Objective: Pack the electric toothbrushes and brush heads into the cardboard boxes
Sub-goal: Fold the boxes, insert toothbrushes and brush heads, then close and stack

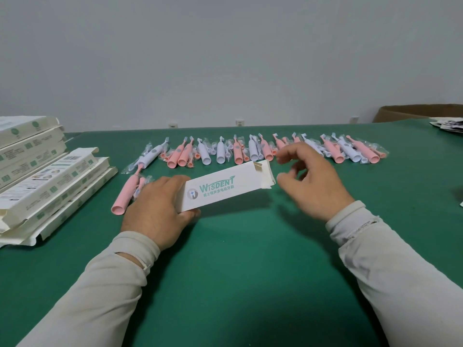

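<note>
Two hands, one box, open end to the right

Head view, only one. Left hand grips the left end of a white box, fingers curled over its top, thumb under the near edge. Box lies long-ways just above the green desk, tilted so its right end points up and away. Green "WISDENT" print on the face. Right end open: end flap and a small brown-backed tuck tab standing out.

Right hand hovers just beside the open end, not touching it. Fingers loosely curled, blurred, holding nothing.

Behind the box, a long row of brushes across the desk, pink and pale lilac handles, each with heads in clear plastic wrap. Handles lie roughly parallel, butt ends toward the person, some touching or overlapping their neighbours. One pink brush lies apart, near the left hand, with a wrapped head beside it; the hand covers part of that.

Far left: a slumped stack of flat white boxes with green and grey print, fanned toward the desk edge.

Far right: some printed papers at the desk's back corner, a brown carton behind them. Grey wall at the back, with small white sockets low down. Both sleeves pale grey.
</note>
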Demonstrator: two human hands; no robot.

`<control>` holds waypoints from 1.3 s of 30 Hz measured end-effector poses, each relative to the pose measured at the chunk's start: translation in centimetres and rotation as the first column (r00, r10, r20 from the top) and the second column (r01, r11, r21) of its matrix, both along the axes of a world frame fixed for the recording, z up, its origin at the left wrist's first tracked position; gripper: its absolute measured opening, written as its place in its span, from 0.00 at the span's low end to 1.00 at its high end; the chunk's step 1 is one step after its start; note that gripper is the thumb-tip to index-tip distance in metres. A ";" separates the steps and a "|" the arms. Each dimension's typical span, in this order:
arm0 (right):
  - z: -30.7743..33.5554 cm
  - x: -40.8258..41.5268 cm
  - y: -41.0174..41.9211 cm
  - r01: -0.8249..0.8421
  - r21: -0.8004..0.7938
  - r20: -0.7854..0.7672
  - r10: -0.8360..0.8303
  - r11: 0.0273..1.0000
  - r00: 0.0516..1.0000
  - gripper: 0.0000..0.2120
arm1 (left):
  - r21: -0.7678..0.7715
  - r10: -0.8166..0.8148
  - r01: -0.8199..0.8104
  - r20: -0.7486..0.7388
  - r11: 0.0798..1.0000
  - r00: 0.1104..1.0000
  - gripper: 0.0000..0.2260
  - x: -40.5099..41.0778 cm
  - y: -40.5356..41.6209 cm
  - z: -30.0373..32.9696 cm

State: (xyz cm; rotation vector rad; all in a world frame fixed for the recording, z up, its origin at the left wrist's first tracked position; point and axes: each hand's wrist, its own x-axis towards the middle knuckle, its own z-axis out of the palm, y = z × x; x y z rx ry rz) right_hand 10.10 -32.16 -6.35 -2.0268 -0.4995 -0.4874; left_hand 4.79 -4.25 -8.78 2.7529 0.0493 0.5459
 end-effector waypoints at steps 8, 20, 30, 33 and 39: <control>-0.6 -0.4 0.3 -0.092 -0.376 -0.011 0.095 0.922 0.995 0.30 | -0.009 -0.022 0.022 0.006 1.000 1.000 0.23 0.0 -0.1 -0.1; -1.2 -0.1 0.9 -0.081 -0.134 0.046 0.088 0.988 0.995 0.12 | -0.021 -0.036 0.037 0.023 0.999 0.999 0.24 -0.1 -0.2 -0.2; -1.2 -0.7 2.4 -0.094 0.256 -0.067 0.115 0.962 0.991 0.15 | -0.070 -0.016 0.017 0.020 0.997 1.000 0.24 0.0 -0.3 -0.2; -1.1 -0.6 2.4 -0.048 0.278 -0.102 0.079 0.959 0.992 0.09 | -0.056 -0.016 0.018 0.025 0.998 1.000 0.25 -0.1 -0.4 -0.1; -0.7 -0.7 2.2 -0.021 0.332 -0.156 0.077 0.943 0.985 0.05 | -0.037 -0.018 0.019 0.032 0.999 0.999 0.24 -0.3 -0.6 0.1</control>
